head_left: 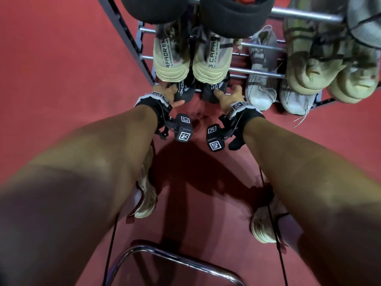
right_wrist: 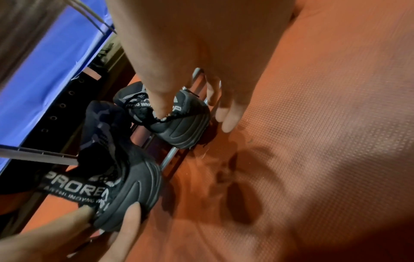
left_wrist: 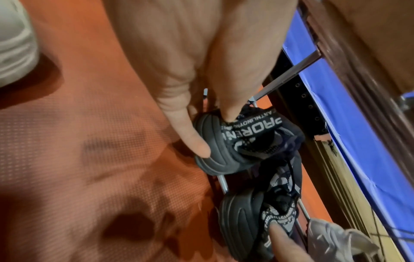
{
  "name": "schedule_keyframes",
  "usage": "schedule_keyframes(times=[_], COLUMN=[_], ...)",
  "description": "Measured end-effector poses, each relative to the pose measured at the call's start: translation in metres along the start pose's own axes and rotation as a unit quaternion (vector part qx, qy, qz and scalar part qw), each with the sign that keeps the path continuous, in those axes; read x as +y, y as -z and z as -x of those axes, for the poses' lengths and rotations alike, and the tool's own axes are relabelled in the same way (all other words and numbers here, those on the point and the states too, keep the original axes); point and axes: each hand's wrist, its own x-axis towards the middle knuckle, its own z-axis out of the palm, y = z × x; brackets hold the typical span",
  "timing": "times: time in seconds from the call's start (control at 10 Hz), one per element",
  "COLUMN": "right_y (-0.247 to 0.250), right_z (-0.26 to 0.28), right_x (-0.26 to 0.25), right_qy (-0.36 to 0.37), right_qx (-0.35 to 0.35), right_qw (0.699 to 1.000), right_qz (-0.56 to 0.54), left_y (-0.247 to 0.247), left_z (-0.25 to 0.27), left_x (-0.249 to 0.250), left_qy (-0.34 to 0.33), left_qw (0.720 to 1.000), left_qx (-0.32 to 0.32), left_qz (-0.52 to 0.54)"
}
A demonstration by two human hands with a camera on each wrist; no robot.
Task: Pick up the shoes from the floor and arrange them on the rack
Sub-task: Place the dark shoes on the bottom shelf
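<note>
Two black sneakers stand side by side on the lowest bars of the metal shoe rack [head_left: 257,72], heels toward me. My left hand [head_left: 167,96] pinches the heel of the left black sneaker [head_left: 183,91] [left_wrist: 224,141], one digit in the collar by the lettered pull tab, another against the ribbed sole. My right hand [head_left: 226,96] holds the right black sneaker [head_left: 214,91] [right_wrist: 179,120], thumb in the collar, fingers [right_wrist: 228,115] straight beside the heel. Each wrist view also shows the other sneaker [left_wrist: 246,221] [right_wrist: 125,186]. The toes are hidden under the shelf above.
Beige sneakers [head_left: 171,58] sit on the shelf just above my hands. Grey-white sneakers [head_left: 260,79] and a beige pair [head_left: 309,75] fill the rack's right side, black shoes [head_left: 237,13] the top. A chrome tube frame [head_left: 165,254] stands behind me on the red floor [head_left: 61,58].
</note>
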Motion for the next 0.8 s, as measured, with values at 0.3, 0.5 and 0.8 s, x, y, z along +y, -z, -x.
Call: schedule_keyframes(times=[0.3, 0.5, 0.8], right_y=[-0.02, -0.025, -0.034], right_z=[-0.005, -0.009, 0.0], right_x=[-0.007, -0.01, -0.009], right_qy=[0.043, 0.116, 0.112], right_qx=[0.023, 0.013, 0.045], right_qw=[0.992, 0.968, 0.975], right_qz=[0.12, 0.223, 0.188], left_y=[-0.022, -0.018, -0.041], left_z=[0.019, 0.03, 0.053], left_x=[0.0, 0.002, 0.016], left_qy=[-0.136, -0.134, -0.062], left_qw=[0.963, 0.929, 0.94], left_qx=[0.152, 0.15, 0.166], left_qz=[-0.177, -0.312, -0.292])
